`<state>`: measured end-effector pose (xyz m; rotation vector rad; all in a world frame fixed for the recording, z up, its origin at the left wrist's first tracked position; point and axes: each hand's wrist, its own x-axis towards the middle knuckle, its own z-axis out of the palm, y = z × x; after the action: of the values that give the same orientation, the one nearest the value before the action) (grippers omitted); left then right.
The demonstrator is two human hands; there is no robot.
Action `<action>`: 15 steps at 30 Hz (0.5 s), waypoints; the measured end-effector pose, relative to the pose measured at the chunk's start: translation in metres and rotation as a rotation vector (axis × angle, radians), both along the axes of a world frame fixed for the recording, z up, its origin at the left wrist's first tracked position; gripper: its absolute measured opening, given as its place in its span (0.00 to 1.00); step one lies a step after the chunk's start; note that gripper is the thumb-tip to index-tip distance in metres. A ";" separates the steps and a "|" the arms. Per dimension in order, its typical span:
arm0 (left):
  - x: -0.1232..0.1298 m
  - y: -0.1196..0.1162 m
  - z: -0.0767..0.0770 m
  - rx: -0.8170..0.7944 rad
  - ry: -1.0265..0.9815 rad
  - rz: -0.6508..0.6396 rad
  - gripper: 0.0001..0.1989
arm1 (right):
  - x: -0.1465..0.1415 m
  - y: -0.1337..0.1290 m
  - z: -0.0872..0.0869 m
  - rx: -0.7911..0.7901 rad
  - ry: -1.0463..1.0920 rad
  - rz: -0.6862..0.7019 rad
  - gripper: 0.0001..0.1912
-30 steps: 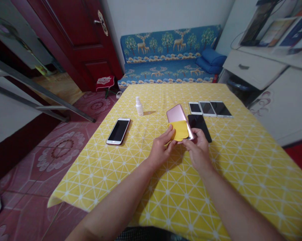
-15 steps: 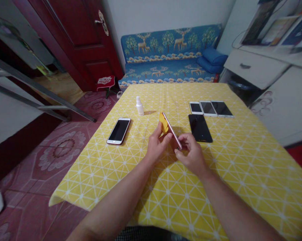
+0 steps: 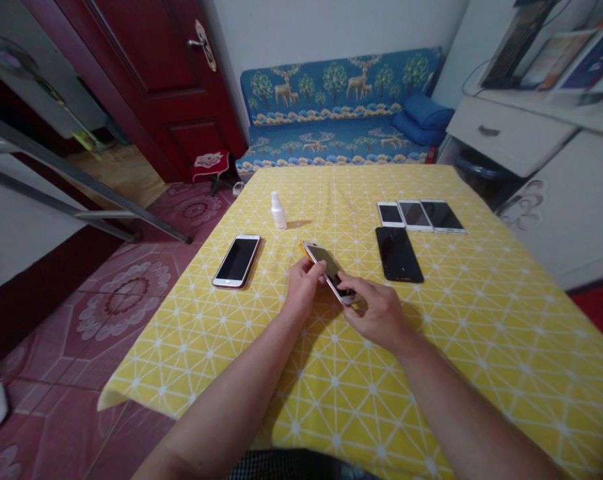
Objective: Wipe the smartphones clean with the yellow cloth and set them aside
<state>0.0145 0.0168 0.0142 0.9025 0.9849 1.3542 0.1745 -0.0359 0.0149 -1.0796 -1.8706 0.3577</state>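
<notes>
At 9 o'clock from the held phone [image 3: 331, 271] lies a white-framed phone [image 3: 236, 261]; between 10 and 11, a white bottle [image 3: 278, 216] stands. The left hand [image 3: 301, 287] pinches the held phone, tilted between both hands; the right hand [image 3: 377, 311] pinches its near end. Toward 3 o'clock: a black phone [image 3: 400, 255].

A deer-patterned blue sofa [image 3: 326, 139] lines the far wall [image 3: 331, 27], blue cushions [image 3: 426, 119] stacked at its right end near a white cabinet [image 3: 571, 197], while a small red stool [image 3: 211, 162] stands by a dark red door [image 3: 151, 67] at left.
</notes>
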 end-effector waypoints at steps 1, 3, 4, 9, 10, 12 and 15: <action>0.000 0.001 -0.001 -0.005 0.010 0.026 0.12 | 0.000 0.000 0.000 0.002 0.002 0.009 0.22; -0.001 0.001 -0.001 -0.013 0.003 0.066 0.11 | 0.000 0.002 0.000 -0.001 0.005 0.029 0.20; -0.002 0.002 -0.001 -0.021 -0.023 0.076 0.11 | 0.000 0.002 0.001 -0.008 0.006 0.039 0.19; -0.003 0.003 0.005 -0.040 -0.195 0.140 0.11 | -0.002 0.004 0.003 -0.054 0.039 0.072 0.19; -0.003 0.003 0.006 -0.038 -0.212 0.147 0.11 | -0.002 0.004 0.003 -0.064 0.055 0.060 0.21; -0.003 0.004 0.008 -0.043 -0.238 0.146 0.13 | -0.002 0.004 0.003 -0.100 0.105 0.017 0.25; -0.001 0.003 0.008 -0.048 -0.262 0.118 0.15 | -0.001 0.005 0.002 -0.220 0.253 -0.053 0.25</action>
<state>0.0134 0.0197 0.0222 0.6192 0.8742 1.4992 0.1735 -0.0305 0.0167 -1.1690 -1.6018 0.6507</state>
